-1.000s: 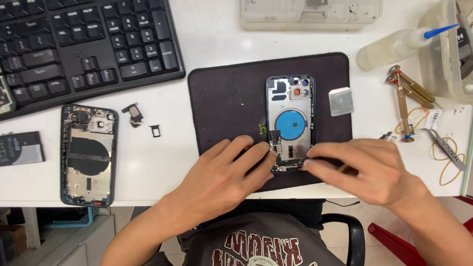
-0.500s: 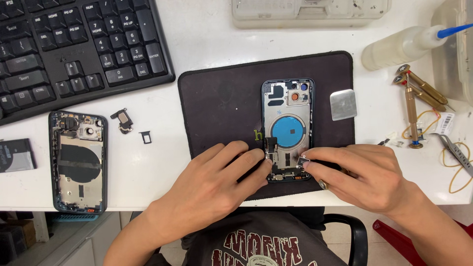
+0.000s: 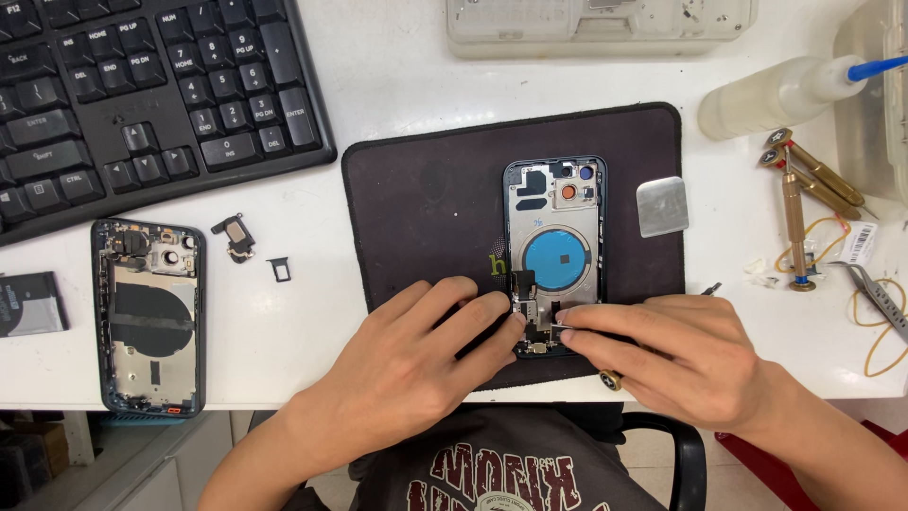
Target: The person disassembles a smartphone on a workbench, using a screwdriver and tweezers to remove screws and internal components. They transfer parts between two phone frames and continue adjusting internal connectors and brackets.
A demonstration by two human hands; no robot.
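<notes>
An opened blue phone housing (image 3: 555,227), with a blue round coil in its middle, lies on a dark mat (image 3: 426,199). My left hand (image 3: 416,355) presses its fingertips against the housing's lower left edge and steadies it. From the right, my right hand (image 3: 681,355) pinches a thin screwdriver (image 3: 610,380). The tool's gold end sticks out under the palm, and its tip rests on the small parts at the housing's bottom end. Both hands hide the lower part of the phone.
A black keyboard (image 3: 142,85) lies at the back left. A second opened phone housing (image 3: 148,317) sits at the left front edge, with a small part (image 3: 235,237) and a SIM tray (image 3: 279,270) beside it. On the right are a metal plate (image 3: 662,205), gold screwdrivers (image 3: 794,218), tweezers (image 3: 880,298) and a squeeze bottle (image 3: 776,95).
My right hand has slid left, so its fingertips and the tool tip now sit on the housing's bottom end. My left hand stays at the lower left edge.
</notes>
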